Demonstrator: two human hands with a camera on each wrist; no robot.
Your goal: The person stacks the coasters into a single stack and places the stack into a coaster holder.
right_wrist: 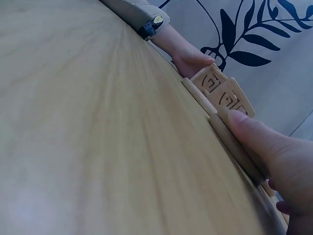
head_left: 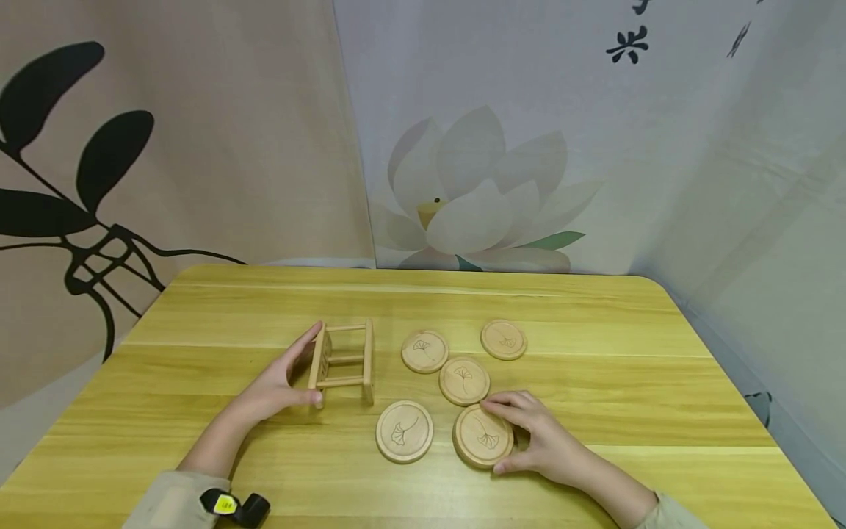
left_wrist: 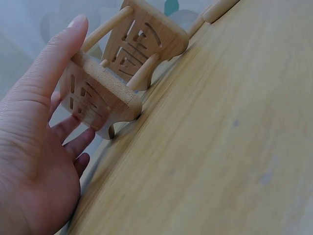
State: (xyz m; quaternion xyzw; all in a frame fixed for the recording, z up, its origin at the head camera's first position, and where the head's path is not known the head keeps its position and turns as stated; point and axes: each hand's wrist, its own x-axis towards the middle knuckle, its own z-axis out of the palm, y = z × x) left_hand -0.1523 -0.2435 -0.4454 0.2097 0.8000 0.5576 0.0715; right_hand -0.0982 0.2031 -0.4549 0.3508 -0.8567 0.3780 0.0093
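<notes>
On the left, my left hand (head_left: 274, 386) holds a small wooden coaster rack (head_left: 346, 382), thumb and fingers spread around its left end panel. The rack stands on the table, two slotted panels joined by round rods; the cut-out pattern shows in the left wrist view on the near panel (left_wrist: 93, 98). My right hand (head_left: 538, 437) pinches a round wooden coaster (head_left: 483, 436) by its right side, thumb at the near edge and fingers at the far edge. A ginkgo leaf is engraved on its face. Its side looks thicker than the others, with a second rim showing beneath.
Between the hands lie other coasters: one at the front (head_left: 405, 432), one in the middle (head_left: 465, 380), one behind it (head_left: 425, 351) and one at the back right (head_left: 504, 339). The wooden table (head_left: 595, 330) ends at a printed cloth backdrop (head_left: 264, 147).
</notes>
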